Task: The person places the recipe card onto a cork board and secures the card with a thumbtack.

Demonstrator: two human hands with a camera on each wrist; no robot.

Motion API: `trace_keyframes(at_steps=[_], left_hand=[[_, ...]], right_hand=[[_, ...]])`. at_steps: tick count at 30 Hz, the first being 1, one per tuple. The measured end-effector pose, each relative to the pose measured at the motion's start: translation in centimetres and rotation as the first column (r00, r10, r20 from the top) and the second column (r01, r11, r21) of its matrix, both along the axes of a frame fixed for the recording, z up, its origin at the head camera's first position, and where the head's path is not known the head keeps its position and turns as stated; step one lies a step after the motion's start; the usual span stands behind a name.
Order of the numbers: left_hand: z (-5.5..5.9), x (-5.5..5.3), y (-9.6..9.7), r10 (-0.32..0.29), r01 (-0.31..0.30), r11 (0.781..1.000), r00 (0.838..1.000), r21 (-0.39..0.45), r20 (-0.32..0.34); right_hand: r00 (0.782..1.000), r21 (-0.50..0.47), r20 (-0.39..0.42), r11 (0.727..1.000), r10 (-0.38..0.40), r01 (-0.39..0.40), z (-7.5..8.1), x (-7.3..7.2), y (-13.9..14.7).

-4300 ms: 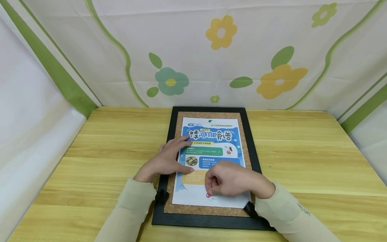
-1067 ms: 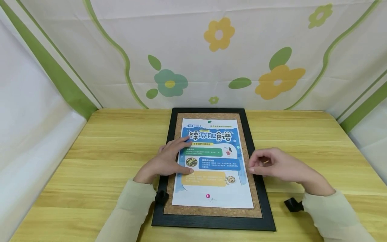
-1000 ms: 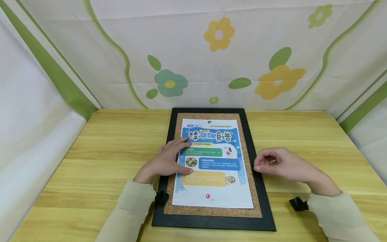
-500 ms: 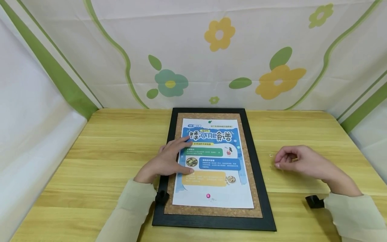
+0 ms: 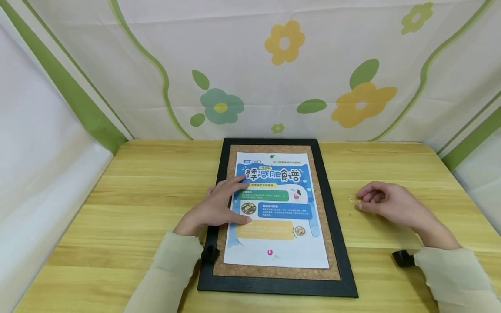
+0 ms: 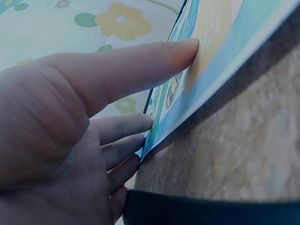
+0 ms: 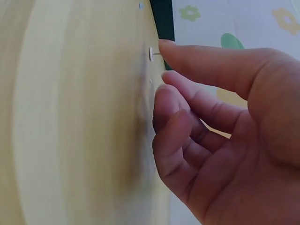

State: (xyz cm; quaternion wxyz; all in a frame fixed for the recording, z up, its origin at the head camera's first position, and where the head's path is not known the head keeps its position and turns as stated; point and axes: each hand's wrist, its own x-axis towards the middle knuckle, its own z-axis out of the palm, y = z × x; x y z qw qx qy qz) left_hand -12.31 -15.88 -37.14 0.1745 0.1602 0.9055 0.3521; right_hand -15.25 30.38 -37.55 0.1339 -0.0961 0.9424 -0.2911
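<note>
A printed sheet (image 5: 274, 256) lies on a black-framed cork board (image 5: 266, 284). A green pin (image 5: 272, 157) sits at its top, a pink pin (image 5: 270, 252) near its bottom. My left hand (image 5: 219, 202) rests spread over the sheet's left edge, thumb and fingertips on the paper; in the left wrist view that edge stands slightly off the cork. Right of the board my right hand (image 5: 385, 202) is low over the table, thumb and forefinger apart, other fingers bent, holding nothing. A thumbtack (image 7: 151, 54) lies point outward on the table, close to the thumb tip.
Another small pale piece (image 7: 140, 5) lies on the wooden table (image 5: 141, 182) further along. The board's far edge is near the flowered curtain (image 5: 250, 78) behind. Black wrist mounts (image 5: 403, 258) stick out from both sleeves.
My right hand has left the pink pin, now seen in the sheet, and moved right, off the board to the tack on the table. My left hand has stayed in place.
</note>
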Motion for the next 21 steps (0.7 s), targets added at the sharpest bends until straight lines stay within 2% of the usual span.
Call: trace_keyframes(at_steps=[8,21], left_hand=[[-0.1,0.0,0.0,0.01,-0.01,1.0,1.0,0.006,0.003],[-0.1,0.0,0.0,0.01,-0.01,1.0,1.0,0.01,-0.002]], right_hand=[[0.998,-0.003,-0.039,0.999,0.04,-0.04,-0.3,-0.3,-1.0],[1.0,0.038,-0.026,0.999,0.014,-0.013,-0.2,-0.4,-1.6]])
